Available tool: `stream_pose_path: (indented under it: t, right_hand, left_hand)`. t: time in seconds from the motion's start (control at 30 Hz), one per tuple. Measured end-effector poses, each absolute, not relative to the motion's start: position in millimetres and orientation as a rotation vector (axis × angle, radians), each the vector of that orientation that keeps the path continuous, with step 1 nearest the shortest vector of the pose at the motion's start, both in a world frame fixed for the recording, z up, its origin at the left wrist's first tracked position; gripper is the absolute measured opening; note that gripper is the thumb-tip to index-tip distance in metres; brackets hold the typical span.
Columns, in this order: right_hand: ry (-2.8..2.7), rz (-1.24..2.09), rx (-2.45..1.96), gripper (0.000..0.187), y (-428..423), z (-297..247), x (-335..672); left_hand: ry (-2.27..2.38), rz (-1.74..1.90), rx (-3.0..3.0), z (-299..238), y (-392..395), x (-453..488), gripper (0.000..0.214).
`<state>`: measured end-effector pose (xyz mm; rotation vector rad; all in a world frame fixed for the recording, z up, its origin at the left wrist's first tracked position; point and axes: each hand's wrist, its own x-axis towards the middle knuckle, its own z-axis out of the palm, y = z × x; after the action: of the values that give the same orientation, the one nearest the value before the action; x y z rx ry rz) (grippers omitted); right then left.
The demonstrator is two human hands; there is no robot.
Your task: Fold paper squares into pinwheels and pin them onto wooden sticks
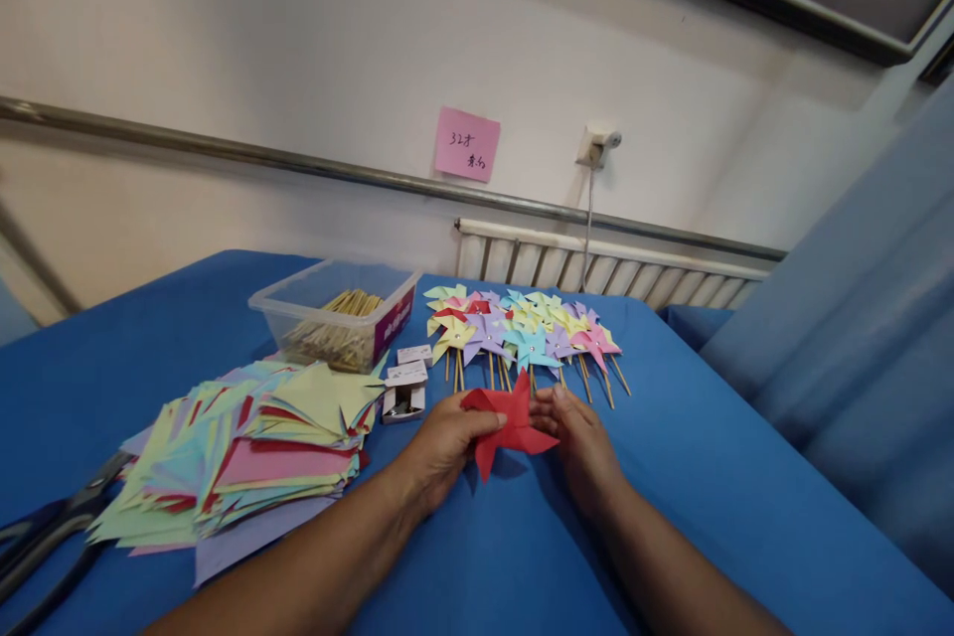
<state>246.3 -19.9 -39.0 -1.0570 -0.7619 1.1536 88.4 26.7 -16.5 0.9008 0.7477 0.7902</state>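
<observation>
A red paper pinwheel (510,420) is held just above the blue table (671,477), between both my hands. My left hand (445,442) grips its left side, thumb on top and fingers curled beneath. My right hand (582,442) holds the right edge with closed fingers. Beyond the hands lies a row of finished pinwheels (522,330) in yellow, purple, blue and pink, each on a wooden stick. To the left sits a thick pile of cut coloured paper squares (253,442).
A clear plastic tub (335,313) holding wooden sticks stands behind the paper pile. Small white boxes (406,388) lie beside it. Black scissors (52,532) rest at the left edge. A pink note (466,144) hangs on the wall above a radiator (596,263).
</observation>
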Motion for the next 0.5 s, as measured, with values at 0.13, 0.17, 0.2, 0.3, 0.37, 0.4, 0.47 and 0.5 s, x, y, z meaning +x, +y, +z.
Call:
stream_pose_path:
  t: [0.13,0.17,0.2,0.3,0.37,0.4,0.47,0.5]
  right_hand:
    - [-0.826,1.327,-0.936,0.035,-23.0,-36.6,241.5]
    - [-0.847,1.333,-0.932,0.035,-23.9,-36.6,240.4]
    - [-0.866,1.331,-0.94,0.038,-24.6,-36.6,239.5]
    - [-0.923,1.303,-1.003,0.042,-26.3,-36.8,238.7]
    - [-0.955,1.284,-1.033,0.04,-26.7,-36.0,238.6]
    - [-0.959,1.277,-1.043,0.039,-26.8,-35.3,238.3]
    - [-0.943,1.267,-1.057,0.039,-26.4,-33.8,237.1]
    - [-0.925,1.258,-1.063,0.04,-26.0,-33.2,236.3]
  left_hand:
    - [0.749,0.739,1.021,-15.7,26.8,85.7,0.021]
    - [0.767,0.731,1.058,-15.5,26.9,85.3,0.021]
    - [0.783,0.722,1.096,-15.5,27.0,85.1,0.022]
    - [0.816,0.696,1.2,-16.4,27.9,85.6,0.022]
    - [0.833,0.684,1.237,-17.6,28.2,86.7,0.022]
    - [0.835,0.681,1.237,-18.2,28.1,87.3,0.022]
    - [0.824,0.691,1.192,-18.8,27.1,88.5,0.023]
    - [0.812,0.701,1.148,-18.8,26.3,89.0,0.024]
